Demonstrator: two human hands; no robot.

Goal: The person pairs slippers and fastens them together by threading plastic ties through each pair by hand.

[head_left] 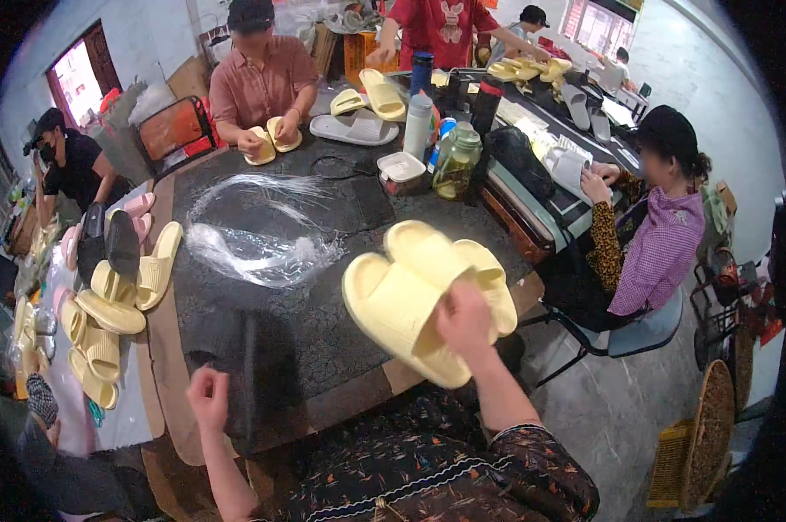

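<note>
Over the front right of the dark table (236,322), my right hand (464,322) grips a bunch of pale yellow slippers (397,304), lifted off the surface. Their straps overlap, and the fingers are partly hidden inside an opening. Near the table's front left edge my left hand (208,398) is raised with its fingers curled together; whether something thin is between them I cannot make out. In the middle of the table lies a heap of clear plastic strands (262,248), with a looser bundle of strands (271,184) behind it.
Yellow, pink and black slippers (106,309) crowd the left side table. A lidded tub (401,172), a glass jar (456,163) and bottles stand at the far right. Across the table a person (264,83) handles yellow slippers; another person (654,217) sits at right with a grey slipper.
</note>
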